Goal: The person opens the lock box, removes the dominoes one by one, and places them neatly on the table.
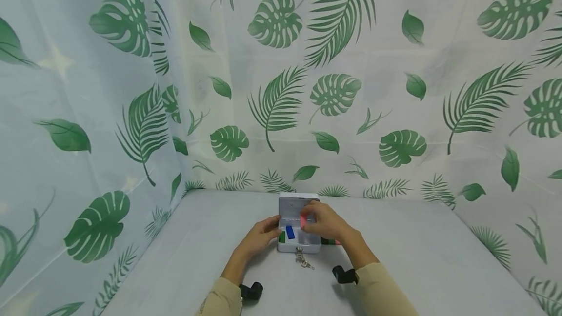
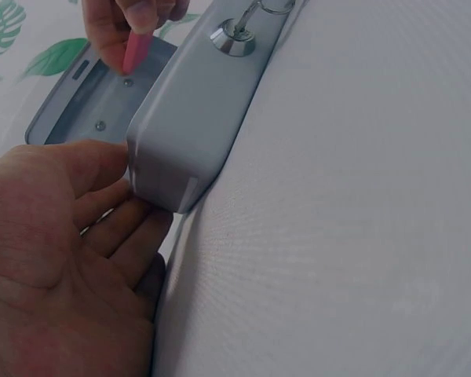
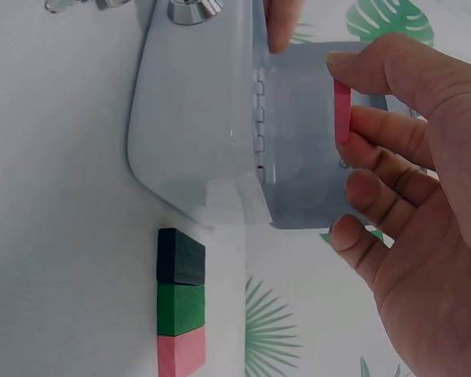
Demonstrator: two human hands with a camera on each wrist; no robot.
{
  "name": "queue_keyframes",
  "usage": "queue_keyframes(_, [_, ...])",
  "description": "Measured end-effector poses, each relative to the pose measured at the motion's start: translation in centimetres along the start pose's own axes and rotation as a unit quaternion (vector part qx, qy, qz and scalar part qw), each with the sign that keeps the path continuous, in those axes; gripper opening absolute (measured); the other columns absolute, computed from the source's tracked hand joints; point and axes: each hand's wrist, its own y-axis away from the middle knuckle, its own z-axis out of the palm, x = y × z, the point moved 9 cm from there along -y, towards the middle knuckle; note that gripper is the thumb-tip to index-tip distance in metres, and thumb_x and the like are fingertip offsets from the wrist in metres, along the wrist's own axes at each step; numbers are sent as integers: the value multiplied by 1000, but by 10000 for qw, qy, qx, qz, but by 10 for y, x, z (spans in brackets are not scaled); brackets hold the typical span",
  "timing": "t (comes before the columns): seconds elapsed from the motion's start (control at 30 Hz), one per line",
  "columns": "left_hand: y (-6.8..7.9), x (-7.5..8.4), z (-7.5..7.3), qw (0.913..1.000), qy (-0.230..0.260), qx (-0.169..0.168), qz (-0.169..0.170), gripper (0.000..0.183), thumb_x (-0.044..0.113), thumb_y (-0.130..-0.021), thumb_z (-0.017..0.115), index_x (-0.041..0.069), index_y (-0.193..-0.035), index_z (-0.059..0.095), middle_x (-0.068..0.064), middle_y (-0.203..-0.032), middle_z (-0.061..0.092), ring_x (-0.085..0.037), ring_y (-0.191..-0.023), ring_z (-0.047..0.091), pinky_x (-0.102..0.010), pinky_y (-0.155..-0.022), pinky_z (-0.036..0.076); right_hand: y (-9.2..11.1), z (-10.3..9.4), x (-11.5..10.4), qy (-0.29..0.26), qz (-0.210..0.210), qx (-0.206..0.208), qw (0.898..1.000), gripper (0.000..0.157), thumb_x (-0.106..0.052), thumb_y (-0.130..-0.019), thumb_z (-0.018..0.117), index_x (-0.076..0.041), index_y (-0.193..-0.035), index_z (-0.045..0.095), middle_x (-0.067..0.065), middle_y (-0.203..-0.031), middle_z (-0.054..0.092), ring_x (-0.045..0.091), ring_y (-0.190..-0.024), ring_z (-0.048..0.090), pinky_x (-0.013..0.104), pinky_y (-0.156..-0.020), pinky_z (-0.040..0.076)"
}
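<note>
A pale grey metal cash box (image 1: pixel 287 247), lid (image 1: pixel 293 206) raised at the back, stands in front of me. My left hand (image 1: pixel 260 235) rests its fingers against the box's left side; in the left wrist view the palm is bare. With thumb and fingers my right hand (image 3: pixel 432 149) pinches a thin pink block (image 3: pixel 342 110), held upright above the right part of the box. Inside, at the left, lie a blue block (image 1: pixel 290 232) and a green block (image 1: pixel 282 237). The box's right floor is partly hidden by my hand.
Keys on a ring (image 1: pixel 301 258) hang from the lock (image 2: pixel 233 38) on the box's front. Outside its right side, a dark block (image 3: pixel 180 257), a green block (image 3: pixel 180 309) and a pink block (image 3: pixel 180 352) lie in a row on the white tabletop (image 1: pixel 197 247). Leaf-patterned curtains (image 1: pixel 281 111) enclose the table.
</note>
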Motion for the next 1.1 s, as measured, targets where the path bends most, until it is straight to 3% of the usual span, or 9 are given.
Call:
queue_keyframes(0.17, [-1,1,1,10000,-21,5,24,51,16,-106,59,2,-154,48,-18,-157,51,-39,-148,46,-58,-123,34,5,0,6,-64,197,-26,9998,39,-19,-83,83,-3,-118,74,0,-104,65,22,-88,59,30,-73,50])
queue_keyframes(0.5, [-2,0,0,10000,-1,49,27,52,17,-105,61,3,-153,49,-18,-157,51,-39,-148,45,-58,-124,32,20,3,15,-263,669,178,9973,32,-15,-84,83,-7,-114,74,0,-111,66,23,-97,61,37,-83,55])
queue_keyframes(0.77, [-1,1,0,9999,-81,52,44,53,18,-105,60,2,-154,48,-18,-157,51,-39,-148,45,-58,-124,33,30,5,21,-244,594,256,9976,31,-14,-83,81,-7,-113,74,0,-106,65,23,-90,59,27,-70,50])
queue_keyframes(1.1, [-1,1,1,10000,-1,57,-21,52,15,-105,59,2,-154,48,-18,-157,51,-39,-149,44,-58,-124,33,41,-7,35,-177,731,391,9964,31,-11,-84,82,-4,-113,74,0,-103,64,22,-85,57,25,-66,46])
